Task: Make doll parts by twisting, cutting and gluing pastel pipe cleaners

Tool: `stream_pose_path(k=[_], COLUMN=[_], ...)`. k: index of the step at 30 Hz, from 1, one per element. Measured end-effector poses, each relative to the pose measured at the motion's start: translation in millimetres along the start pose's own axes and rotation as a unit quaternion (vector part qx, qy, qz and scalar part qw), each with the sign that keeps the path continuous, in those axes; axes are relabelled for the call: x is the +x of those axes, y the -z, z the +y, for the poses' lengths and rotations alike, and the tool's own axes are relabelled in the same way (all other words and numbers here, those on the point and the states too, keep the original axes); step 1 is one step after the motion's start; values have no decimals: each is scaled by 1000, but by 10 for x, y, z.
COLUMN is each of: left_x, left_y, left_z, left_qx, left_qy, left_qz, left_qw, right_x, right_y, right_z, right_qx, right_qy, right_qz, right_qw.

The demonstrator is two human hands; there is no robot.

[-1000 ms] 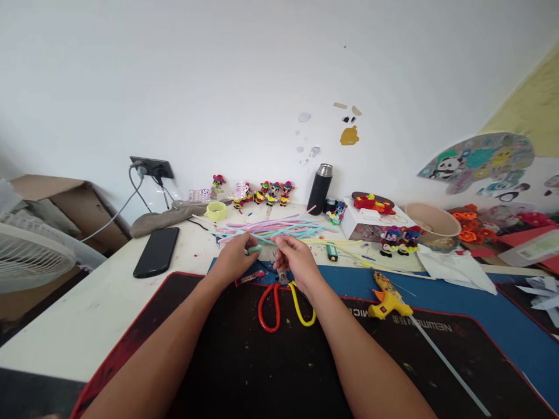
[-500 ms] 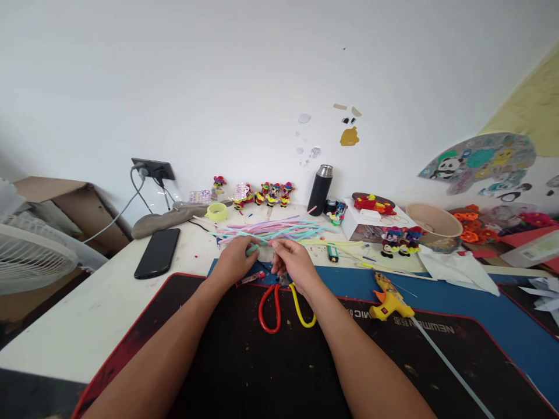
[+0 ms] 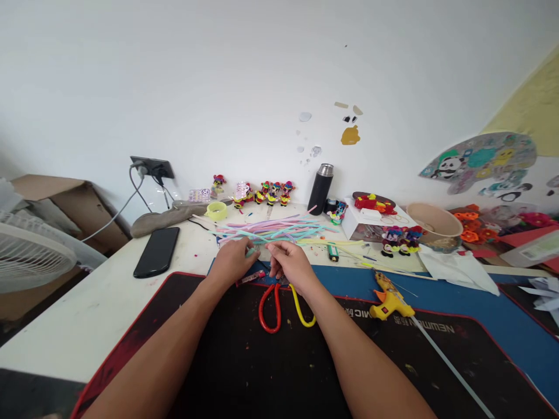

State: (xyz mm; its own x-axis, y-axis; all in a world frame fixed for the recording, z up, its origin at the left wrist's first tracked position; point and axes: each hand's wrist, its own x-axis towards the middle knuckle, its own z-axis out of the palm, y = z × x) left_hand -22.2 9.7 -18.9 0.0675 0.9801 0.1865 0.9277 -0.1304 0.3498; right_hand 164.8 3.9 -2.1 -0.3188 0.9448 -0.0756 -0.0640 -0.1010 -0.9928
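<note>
My left hand (image 3: 234,259) is closed on a small pale green piece (image 3: 250,252) that pokes out between its fingers. Close on its right, my right hand (image 3: 289,262) has thumb and forefinger pinched together; what they hold, if anything, is too small to make out. Behind both hands lies a pile of pastel fuzzy stems (image 3: 279,228). Under the hands are scissors with one red handle (image 3: 270,309) and one yellow handle (image 3: 302,307); their blades are mostly hidden. A small red tube (image 3: 250,277) lies beside my left hand.
A yellow glue gun (image 3: 392,304) lies at the right on the black mat (image 3: 271,372). A phone (image 3: 156,252) and tape roll (image 3: 216,210) are at the left. Farther back stand a black flask (image 3: 321,190), a white box (image 3: 367,221) and several small figures (image 3: 275,194).
My two hands have come slightly closer together, and my right hand's fingertips have moved a little to the left. The view has shifted very slightly.
</note>
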Motion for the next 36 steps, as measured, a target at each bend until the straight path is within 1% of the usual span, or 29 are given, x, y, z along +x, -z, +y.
stream_pose_path(k=[6,13,18,23,26,29,33,36], left_x=[2,-16,-15,-8,1,21,63,91], left_y=[41,81,57,99,134,153,183,234], left_z=[9,52,37,36,23,-28,-133,-190], left_qx=[5,-33,-29,-52,-66,-105,-167,-217], left_qy=[8,56,60,65,72,84,102,114], left_qz=[-2,-17,-33,-30,-12,23,92,119], left_qw=[1000,998,997,996,995,991,976,962], right_x=[-2,-13,-17,-8,-4,0,9,15], right_y=[-4,-14,-13,-5,-1,8,33,59], right_z=[20,3,4,14,16,12,-15,-45], right_qx=[-32,-49,-61,-64,-63,-57,-35,-17], right_qy=[1,0,3,7,7,13,31,47], right_qz=[-6,-11,-14,-17,-14,-4,16,34], right_qw=[999,999,998,998,998,998,999,998])
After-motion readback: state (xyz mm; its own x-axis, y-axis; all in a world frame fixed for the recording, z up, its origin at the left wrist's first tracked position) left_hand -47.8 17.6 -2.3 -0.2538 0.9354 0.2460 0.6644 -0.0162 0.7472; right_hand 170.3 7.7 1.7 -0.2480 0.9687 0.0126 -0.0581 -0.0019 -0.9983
